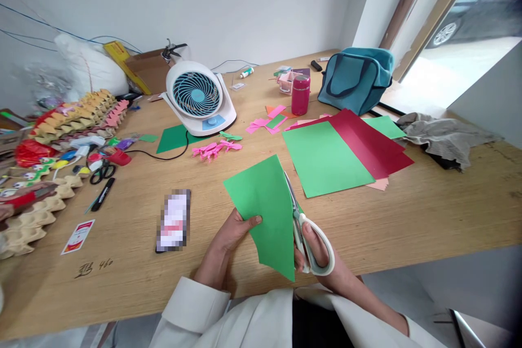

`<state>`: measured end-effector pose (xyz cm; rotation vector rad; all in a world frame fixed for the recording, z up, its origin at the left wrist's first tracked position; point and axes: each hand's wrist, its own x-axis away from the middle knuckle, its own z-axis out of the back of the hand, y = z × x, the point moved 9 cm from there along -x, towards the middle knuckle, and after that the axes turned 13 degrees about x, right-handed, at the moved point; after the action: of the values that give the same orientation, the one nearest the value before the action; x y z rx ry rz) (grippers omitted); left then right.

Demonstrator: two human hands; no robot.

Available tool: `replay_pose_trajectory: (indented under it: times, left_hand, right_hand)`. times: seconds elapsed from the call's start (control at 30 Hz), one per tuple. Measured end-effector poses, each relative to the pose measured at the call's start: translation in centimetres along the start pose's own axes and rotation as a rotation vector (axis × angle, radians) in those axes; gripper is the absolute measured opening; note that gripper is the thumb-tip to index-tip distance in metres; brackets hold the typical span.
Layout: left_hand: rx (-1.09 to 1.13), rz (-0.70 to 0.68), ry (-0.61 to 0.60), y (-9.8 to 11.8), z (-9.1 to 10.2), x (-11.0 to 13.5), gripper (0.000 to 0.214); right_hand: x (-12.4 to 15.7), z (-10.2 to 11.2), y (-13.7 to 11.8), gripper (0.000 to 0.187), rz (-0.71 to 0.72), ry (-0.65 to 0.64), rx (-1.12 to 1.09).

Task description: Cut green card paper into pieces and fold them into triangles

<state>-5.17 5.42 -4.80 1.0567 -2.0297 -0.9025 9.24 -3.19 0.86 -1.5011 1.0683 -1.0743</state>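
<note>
A sheet of green paper [265, 206] is held up over the front of the table by my left hand [234, 231], thumb on top and the fingers hidden beneath. My right hand [316, 250] grips the white handles of a pair of scissors [322, 239]. Their blades lie along the paper's right edge, pointing away from me, and a narrow bit of green shows just beyond them. Behind the scissors a larger green sheet [326, 157] rests partly on dark red sheets [371, 144].
A phone [173, 221] lies left of my hands. Farther back are pink paper pieces [216, 148], a white fan [198, 98], a red flask [300, 95] and a teal bag [354, 81]. Egg cartons [36, 223], black-handled scissors [101, 173] and another person's hand [6, 211] are at the left.
</note>
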Motion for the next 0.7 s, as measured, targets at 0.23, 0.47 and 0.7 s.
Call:
replay_pose_trajectory:
  times: [0.23,0.47,0.7]
  left_hand:
    - [-0.037,0.028,-0.061,-0.01,-0.62,0.18,0.045]
    - [-0.033,0.024,-0.084,-0.03,-0.80,0.25,0.044]
    - [-0.035,0.014,-0.062,0.00,-0.66,0.28,0.045]
  right_hand:
    - [-0.51,-0.13,-0.73,0.052,0.046,-0.013,-0.003]
    - [-0.72,0.27,-0.25,0.054,0.003,0.019,0.002]
    - [-0.34,0.57,0.11,0.054,-0.034,0.048,0.021]
